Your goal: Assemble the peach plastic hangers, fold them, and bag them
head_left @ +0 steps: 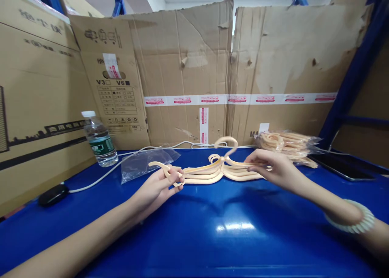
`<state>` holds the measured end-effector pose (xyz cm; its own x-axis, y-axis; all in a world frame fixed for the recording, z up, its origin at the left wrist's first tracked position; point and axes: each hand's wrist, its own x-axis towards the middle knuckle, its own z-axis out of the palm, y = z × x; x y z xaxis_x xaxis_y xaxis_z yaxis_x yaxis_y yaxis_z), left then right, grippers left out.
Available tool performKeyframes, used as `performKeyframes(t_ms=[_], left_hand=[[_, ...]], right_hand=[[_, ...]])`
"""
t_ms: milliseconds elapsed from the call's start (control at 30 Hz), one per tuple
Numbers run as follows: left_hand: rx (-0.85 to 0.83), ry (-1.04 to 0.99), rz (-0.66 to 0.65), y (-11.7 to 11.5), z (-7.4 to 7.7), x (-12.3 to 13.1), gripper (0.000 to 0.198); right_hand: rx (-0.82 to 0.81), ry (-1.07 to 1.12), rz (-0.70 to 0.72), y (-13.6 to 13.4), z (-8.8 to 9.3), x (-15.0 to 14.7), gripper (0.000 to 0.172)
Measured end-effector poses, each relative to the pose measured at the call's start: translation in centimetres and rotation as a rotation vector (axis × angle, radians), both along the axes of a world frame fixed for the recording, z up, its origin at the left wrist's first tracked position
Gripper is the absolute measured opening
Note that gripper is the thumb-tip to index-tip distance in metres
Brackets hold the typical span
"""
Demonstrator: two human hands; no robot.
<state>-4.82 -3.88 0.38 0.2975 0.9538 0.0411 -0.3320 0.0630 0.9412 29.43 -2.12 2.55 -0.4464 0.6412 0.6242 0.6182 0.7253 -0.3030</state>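
Observation:
A stack of several peach-coloured clothes hangers [203, 176] sits in the middle, their hooks towards the back. The top hanger's hook [232, 142] rises above the others. My left hand [162, 184] pinches the left end of the top hanger between thumb and fingers, and a curved peach tip [156, 163] sticks out past the fingers. On the other side my right hand [275, 166], with a pale beaded bracelet on its wrist, grips the hanger's right end, which its fingers partly cover. Whether the hands also touch the lower hangers is unclear.
Plastic-wrapped hangers [285, 144] lie at the back right beside a dark phone [343, 166]. A clear plastic bag [146, 162], a water bottle [101, 144], a white cable [100, 180] and a black mouse-like object [54, 194] are on the left. Cardboard [188, 71] walls the blue table [194, 237].

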Motion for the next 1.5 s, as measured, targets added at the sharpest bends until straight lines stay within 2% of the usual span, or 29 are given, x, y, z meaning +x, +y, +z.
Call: performKeyframes(t_ms=[133,367,533,700,933,1100,1333,1500], left_hand=[[-0.033,-0.044,0.002,-0.3,0.3,0.0,0.028],[-0.074,-0.054,-0.093,-0.4,0.2,0.0,0.021],[-0.125,-0.078,-0.029,-0.5,0.2,0.2,0.019],[-0.182,-0.102,-0.030,-0.3,0.0,0.3,0.027],[-0.027,-0.041,0.035,-0.1,-0.2,0.3,0.015],[-0.005,-0.023,0.118,0.1,-0.6,0.2,0.019],[0.023,-0.003,0.255,-0.1,-0.5,0.5,0.027],[0.026,0.009,0.266,0.0,-0.5,0.6,0.028]], right_hand=[[-0.043,0.038,0.017,0.0,0.1,0.0,0.013],[-0.118,0.073,0.047,0.0,-0.1,0.2,0.016],[-0.098,0.084,0.052,-0.3,0.1,-0.1,0.019],[-0.033,0.070,0.064,-0.6,0.1,-0.1,0.013],[0.047,0.002,0.097,-1.3,0.3,-0.5,0.008],[0.001,-0.060,0.149,-2.0,0.3,-0.7,0.008],[-0.094,-0.117,0.140,-2.4,0.2,-0.8,0.008],[-0.166,-0.144,0.148,-2.5,0.3,-0.8,0.010]])
